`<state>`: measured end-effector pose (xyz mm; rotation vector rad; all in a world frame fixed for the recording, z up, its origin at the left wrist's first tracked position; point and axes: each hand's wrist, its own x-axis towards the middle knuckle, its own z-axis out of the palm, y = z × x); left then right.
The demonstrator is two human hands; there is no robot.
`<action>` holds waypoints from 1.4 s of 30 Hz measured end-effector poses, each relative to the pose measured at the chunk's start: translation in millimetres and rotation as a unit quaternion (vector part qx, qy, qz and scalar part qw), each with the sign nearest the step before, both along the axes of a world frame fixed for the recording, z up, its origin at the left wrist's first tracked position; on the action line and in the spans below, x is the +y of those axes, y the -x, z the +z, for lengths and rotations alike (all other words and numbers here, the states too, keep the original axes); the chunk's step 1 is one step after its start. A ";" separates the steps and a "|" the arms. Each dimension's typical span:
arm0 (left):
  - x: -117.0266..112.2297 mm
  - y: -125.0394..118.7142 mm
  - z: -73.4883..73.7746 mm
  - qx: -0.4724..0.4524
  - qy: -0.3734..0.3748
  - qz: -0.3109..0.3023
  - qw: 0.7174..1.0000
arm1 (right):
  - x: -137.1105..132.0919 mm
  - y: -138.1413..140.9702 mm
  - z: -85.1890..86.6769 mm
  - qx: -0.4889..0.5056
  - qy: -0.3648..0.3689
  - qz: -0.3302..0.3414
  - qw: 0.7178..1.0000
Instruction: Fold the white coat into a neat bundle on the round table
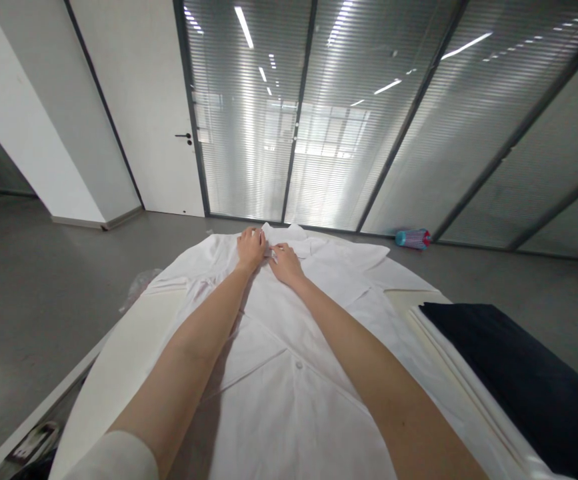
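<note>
A white button-up shirt (289, 313) lies front side up with its sleeves spread to both sides. Its collar (296, 233) is at the far end, and a small button (299, 365) shows on the front strip. My left hand (251, 248) is closed on the shirt front just below the collar, fingers curled into the cloth. Close beside it, my right hand (285, 263) pinches the front edge of the shirt between thumb and fingers. Whatever small part lies between the fingertips is too small to make out.
The shirt rests on a cream table (133, 347). Folded dark navy cloth (513, 373) lies over white cloth at the right edge. Beyond the table are a blue and pink striped object (413, 239) on the floor, a white door (169, 120) and glass partitions with blinds.
</note>
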<state>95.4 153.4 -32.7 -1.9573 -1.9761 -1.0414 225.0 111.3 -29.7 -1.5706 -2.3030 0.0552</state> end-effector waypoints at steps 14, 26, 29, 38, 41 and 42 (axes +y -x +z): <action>-4.9 -23.7 -12.5 0.141 0.126 -0.183 0.965 | 3.2 -117.3 12.2 -0.022 -0.080 -0.072 0.994; -216.6 -95.6 20.2 0.243 -0.012 -0.577 0.779 | -83.9 -191.5 37.0 -0.055 0.074 -0.148 0.985; -286.5 -117.0 16.4 0.242 -0.048 -0.655 0.714 | -104.9 -197.2 46.9 -0.051 0.095 -0.160 0.981; -320.6 -177.5 42.2 0.294 -0.068 -0.581 0.756 | -160.0 -217.7 85.3 -0.035 0.101 -0.148 0.983; -322.6 -190.9 40.5 0.287 -0.059 -0.635 0.715 | -174.6 -222.3 96.3 -0.033 0.090 -0.145 0.985; -324.1 -194.7 38.6 0.283 -0.061 -0.657 0.696 | -178.2 -223.5 99.3 -0.032 0.087 -0.144 0.985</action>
